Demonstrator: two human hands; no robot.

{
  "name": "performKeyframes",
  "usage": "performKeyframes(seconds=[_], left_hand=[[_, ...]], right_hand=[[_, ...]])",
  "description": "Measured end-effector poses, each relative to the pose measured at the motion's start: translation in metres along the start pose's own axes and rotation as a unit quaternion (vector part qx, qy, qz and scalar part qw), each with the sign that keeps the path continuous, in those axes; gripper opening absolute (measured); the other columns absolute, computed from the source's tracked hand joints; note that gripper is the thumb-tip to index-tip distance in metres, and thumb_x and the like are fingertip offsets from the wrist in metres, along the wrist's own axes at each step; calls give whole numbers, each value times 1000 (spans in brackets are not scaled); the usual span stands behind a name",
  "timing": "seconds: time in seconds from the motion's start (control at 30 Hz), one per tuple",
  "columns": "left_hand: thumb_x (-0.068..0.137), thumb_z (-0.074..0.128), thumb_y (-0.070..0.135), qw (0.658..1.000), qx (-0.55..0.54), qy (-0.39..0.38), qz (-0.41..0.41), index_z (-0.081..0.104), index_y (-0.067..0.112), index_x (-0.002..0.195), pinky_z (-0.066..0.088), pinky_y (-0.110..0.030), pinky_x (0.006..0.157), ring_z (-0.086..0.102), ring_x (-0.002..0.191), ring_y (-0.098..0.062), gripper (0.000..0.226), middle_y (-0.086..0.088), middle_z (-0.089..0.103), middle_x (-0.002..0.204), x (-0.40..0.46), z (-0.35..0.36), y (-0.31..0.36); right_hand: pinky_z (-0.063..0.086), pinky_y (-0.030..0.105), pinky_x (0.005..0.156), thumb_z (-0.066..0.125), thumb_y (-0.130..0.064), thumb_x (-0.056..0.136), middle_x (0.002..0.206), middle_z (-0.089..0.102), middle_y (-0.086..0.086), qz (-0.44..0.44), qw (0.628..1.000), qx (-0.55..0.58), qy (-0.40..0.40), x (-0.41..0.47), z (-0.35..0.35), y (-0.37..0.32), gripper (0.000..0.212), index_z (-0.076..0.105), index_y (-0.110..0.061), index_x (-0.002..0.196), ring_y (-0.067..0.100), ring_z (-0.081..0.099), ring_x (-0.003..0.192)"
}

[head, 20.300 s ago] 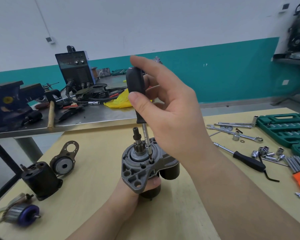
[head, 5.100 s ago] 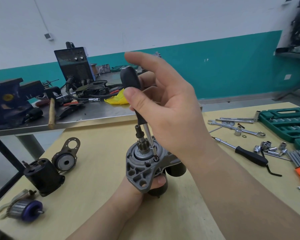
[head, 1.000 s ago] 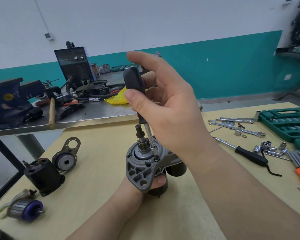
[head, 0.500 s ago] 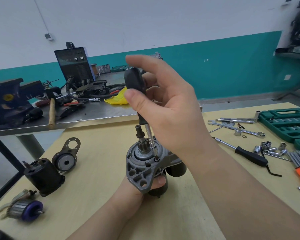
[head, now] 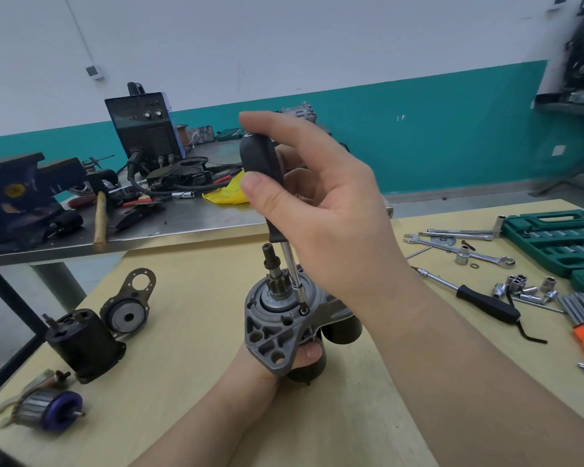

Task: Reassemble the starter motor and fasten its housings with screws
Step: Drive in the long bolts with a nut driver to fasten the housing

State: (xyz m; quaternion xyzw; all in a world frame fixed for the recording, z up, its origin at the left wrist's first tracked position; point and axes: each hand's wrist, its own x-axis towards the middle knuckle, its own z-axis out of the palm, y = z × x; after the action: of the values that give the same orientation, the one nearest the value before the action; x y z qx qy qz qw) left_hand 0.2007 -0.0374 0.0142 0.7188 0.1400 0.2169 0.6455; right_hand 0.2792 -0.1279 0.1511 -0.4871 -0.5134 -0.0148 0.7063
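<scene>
The starter motor stands upright in the middle of the wooden table, grey cast nose housing on top with its pinion shaft pointing up. My left hand grips the dark motor body from below; only a thumb tip and the wrist show. My right hand holds the black handle of a screwdriver between thumb and fingers. Its steel shank runs down to a screw in the housing rim, just right of the shaft.
At left lie a black motor casing, a grey end cover and an armature with a purple end. At right are wrenches, loose sockets, a black-handled driver, hex keys and a green socket case. A steel bench with tools stands behind.
The screwdriver handle has turned slightly in my right fingers with its tip staying on the same screw. The motor and my left hand have not moved.
</scene>
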Motion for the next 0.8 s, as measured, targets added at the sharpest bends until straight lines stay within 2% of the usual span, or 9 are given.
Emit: performKeyframes(seconds=[0.13, 0.23, 0.33, 0.43, 0.47, 0.53, 0.6, 0.7, 0.8], left_hand=[[72, 63, -42, 999, 25, -8, 44, 66, 29, 113, 50, -8, 88, 66, 95, 19, 82, 40, 72, 91, 0, -4, 0], [62, 78, -17, 999, 15, 12, 42, 53, 15, 131, 54, -22, 98, 69, 106, -1, 79, 15, 74, 113, -1, -7, -5], [71, 70, -37, 997, 48, 28, 48, 64, 26, 127, 52, -20, 101, 68, 109, 6, 84, 19, 75, 112, 2, -8, -8], [75, 67, -32, 999, 43, 4, 31, 58, 7, 137, 45, -42, 117, 60, 133, -22, 73, -17, 66, 135, -1, -12, -10], [75, 75, -17, 999, 51, 2, 16, 57, 4, 135, 50, -34, 110, 63, 128, -13, 66, -18, 66, 132, -4, -14, -12], [69, 81, 21, 998, 62, 0, -18, 62, 21, 117, 54, -7, 83, 67, 98, 18, 51, 7, 71, 113, -12, -16, -11], [64, 80, 33, 997, 65, 6, -32, 62, 27, 109, 51, -1, 75, 64, 90, 25, 49, 16, 75, 92, -14, -19, -16], [66, 98, 24, 997, 70, 0, -15, 62, 28, 115, 54, -11, 89, 70, 103, 9, 61, 23, 78, 95, -5, -17, -17], [66, 85, -9, 999, 47, 12, 10, 55, 20, 130, 50, -38, 112, 65, 123, -21, 76, -8, 70, 128, 1, -13, -13]], right_hand=[[62, 49, 91, 57, -19, 107, 104, 72, -12, 13, 999, 29, -7, -1, -2, -1, 28, 67, -27, 131, 24, 72, 97], [63, 36, 81, 58, -15, 107, 105, 74, 0, 17, 999, 27, -9, -1, -3, -2, 30, 65, -27, 133, 22, 76, 91], [59, 29, 79, 70, -10, 100, 98, 69, -11, -6, 1000, -2, 4, 0, -1, -1, 40, 63, -33, 132, 11, 68, 84], [54, 22, 83, 71, -11, 100, 100, 68, -19, -9, 1000, 0, 10, 1, 0, 1, 36, 68, -29, 131, 4, 65, 87], [56, 26, 86, 68, -13, 102, 102, 69, -20, -7, 1000, 10, 6, 1, -1, 1, 33, 69, -26, 132, 6, 67, 91], [60, 32, 87, 60, -15, 106, 105, 70, -19, 1, 999, 36, -2, 0, -2, 1, 28, 68, -26, 131, 17, 72, 98], [61, 29, 82, 55, -14, 108, 106, 73, -10, 10, 999, 51, -7, 0, -2, 0, 29, 67, -29, 129, 24, 75, 96], [60, 29, 80, 64, -11, 104, 103, 73, -9, 0, 1000, 23, -5, 1, 0, -1, 32, 66, -31, 129, 18, 73, 86], [54, 22, 80, 72, -9, 99, 95, 68, -19, -12, 1000, -2, 8, 2, 0, 0, 38, 66, -32, 128, 6, 65, 83]])
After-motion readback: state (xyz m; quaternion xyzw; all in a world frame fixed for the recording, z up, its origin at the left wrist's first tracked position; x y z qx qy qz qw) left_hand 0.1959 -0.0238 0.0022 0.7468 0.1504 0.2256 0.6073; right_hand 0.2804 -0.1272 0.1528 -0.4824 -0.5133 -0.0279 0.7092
